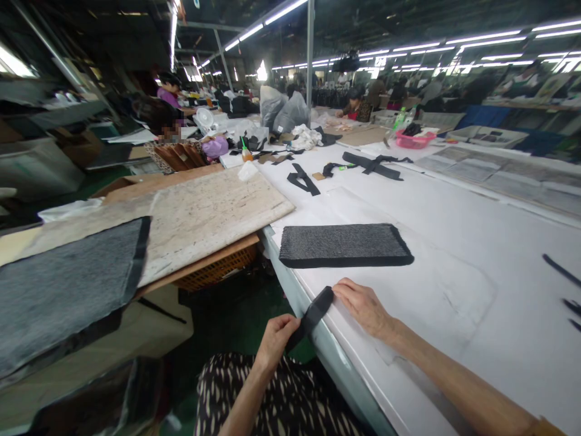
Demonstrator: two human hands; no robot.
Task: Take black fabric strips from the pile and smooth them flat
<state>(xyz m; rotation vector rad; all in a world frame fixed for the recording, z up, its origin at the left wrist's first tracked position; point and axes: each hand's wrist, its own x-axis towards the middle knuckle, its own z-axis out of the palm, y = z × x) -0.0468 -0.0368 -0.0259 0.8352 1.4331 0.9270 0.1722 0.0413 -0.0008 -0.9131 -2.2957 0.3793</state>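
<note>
A black fabric strip stretches slantwise across the table's near edge. My left hand pinches its lower part, just off the edge of the table. At its upper end, my right hand has thumb and fingers closed on the strip, low over the white tabletop. Just beyond my hands lies a grey ribbed fabric panel with black borders, flat on the table.
To the left, a larger grey cloth with a black border lies on a worn board. Black strips, a glue bottle and a pink basket are farther back. A person sits at the far left.
</note>
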